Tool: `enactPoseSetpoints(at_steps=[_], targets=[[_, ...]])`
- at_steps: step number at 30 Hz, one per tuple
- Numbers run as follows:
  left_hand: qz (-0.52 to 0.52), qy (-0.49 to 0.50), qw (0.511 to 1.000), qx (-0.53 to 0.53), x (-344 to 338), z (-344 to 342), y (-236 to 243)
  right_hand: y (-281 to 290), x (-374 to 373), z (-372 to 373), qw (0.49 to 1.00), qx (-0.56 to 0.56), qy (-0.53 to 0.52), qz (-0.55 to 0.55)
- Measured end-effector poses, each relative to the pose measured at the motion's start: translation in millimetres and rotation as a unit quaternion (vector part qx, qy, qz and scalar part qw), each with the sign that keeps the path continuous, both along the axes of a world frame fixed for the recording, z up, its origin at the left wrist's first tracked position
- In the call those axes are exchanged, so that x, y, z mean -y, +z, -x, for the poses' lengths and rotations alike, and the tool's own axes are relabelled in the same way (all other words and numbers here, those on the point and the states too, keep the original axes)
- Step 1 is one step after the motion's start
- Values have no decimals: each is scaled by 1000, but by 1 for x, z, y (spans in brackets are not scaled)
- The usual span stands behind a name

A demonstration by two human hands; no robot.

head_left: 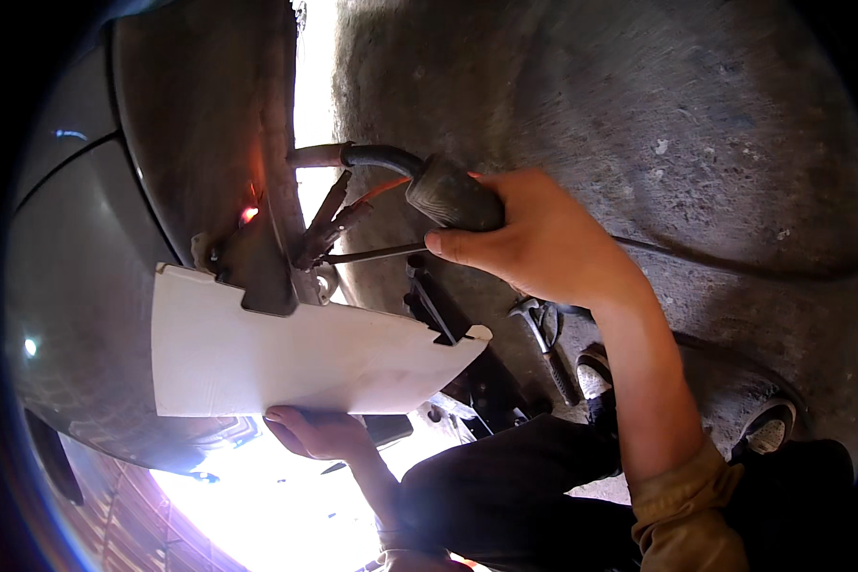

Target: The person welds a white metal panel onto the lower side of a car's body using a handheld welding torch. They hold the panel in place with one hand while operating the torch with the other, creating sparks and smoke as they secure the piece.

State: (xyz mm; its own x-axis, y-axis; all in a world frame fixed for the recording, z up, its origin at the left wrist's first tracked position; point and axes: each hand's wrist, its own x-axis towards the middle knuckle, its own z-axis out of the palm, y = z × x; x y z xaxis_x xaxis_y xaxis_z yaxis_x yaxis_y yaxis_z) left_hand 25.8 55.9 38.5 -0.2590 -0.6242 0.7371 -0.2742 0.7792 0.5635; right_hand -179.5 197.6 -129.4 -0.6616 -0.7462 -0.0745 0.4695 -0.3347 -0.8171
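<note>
The right hand (543,229) clasps one black torch handle (453,194), its curved neck (383,156) reaching left of the fingers toward a vehicle edge (278,143). The left hand (322,435) holds one white panel (291,357), spreading above its fingers. Below the right fingers lies one hammer (555,362); beyond, concrete floor (696,124).

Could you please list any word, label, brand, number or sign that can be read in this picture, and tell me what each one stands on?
There are none that can be read.
White sheet in the left hand: no print visible on the side shown.
Dark-handled tool in the right hand: no legible marking.
Hammer on the floor: too small to tell whether it is marked.
</note>
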Motion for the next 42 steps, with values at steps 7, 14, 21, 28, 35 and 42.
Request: enactPoseSetpoints(at_steps=[7, 14, 21, 28, 35, 42], targets=[[40, 65, 996, 47, 1, -17, 10, -2, 3, 8, 997, 8, 64, -37], [66, 160, 976, 130, -9, -59, 25, 1, 2, 4, 982, 102, 156, 18], [63, 182, 974, 117, -27, -34, 33, 2, 7, 11, 981, 83, 164, 63], [22, 93, 991, 88, -35, 5, 33, 6, 12, 7, 982, 71, 162, 64], [5, 78, 993, 90, -31, 6, 29, 5, 13, 3, 984, 49, 149, 82], [12, 74, 992, 99, -36, 8, 27, 13, 3, 8, 986, 54, 149, 57]])
